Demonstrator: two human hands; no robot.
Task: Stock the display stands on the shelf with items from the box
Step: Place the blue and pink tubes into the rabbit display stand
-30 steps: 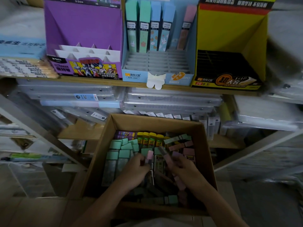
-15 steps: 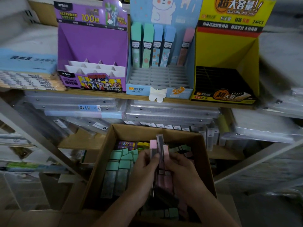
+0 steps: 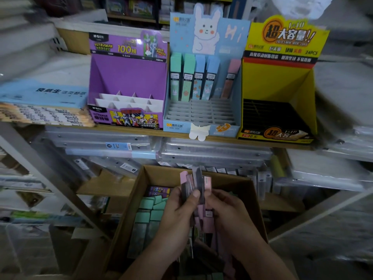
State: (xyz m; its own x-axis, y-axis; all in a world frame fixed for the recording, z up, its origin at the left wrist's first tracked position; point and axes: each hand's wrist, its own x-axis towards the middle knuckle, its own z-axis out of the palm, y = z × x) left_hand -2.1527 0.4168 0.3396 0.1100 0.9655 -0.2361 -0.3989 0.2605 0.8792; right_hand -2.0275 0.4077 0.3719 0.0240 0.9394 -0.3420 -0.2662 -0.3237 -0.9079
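Far left of the pale blue cardboard rabbit display stand (image 3: 175, 126), on the same wooden shelf (image 3: 141, 131): a stack of flat blue and orange packets (image 3: 44, 112). Just left of the stand: a purple cardboard display stand (image 3: 127, 77), white dividers showing, nothing seen in the slots. Inside the rabbit stand: upright slim cases (image 3: 199, 77), two mint, two blue, one pink, along the back row only, grey slots in front bare; probably filled back to front to keep every row reachable. Just right of the stand: a yellow cardboard display stand (image 3: 282, 81), black tray too dark to read.

Below the rabbit stand: an open brown cardboard box (image 3: 137, 190), mint-green cases (image 3: 149, 211) lying flat in its left half. Over the box, under the stand's middle: a bundle of slim pink plastic cases (image 3: 207, 182), held upright and clear of the loose pile. On the bundle's left, the left hand (image 3: 177, 217): grip curled round the cases, thumb pressed across the front. On its right, the right hand (image 3: 228, 213): grip pinching the bundle's edge, probably to square the cases for feeding into slots one at a time. Likely destination: the pink column at the rabbit stand's right side.
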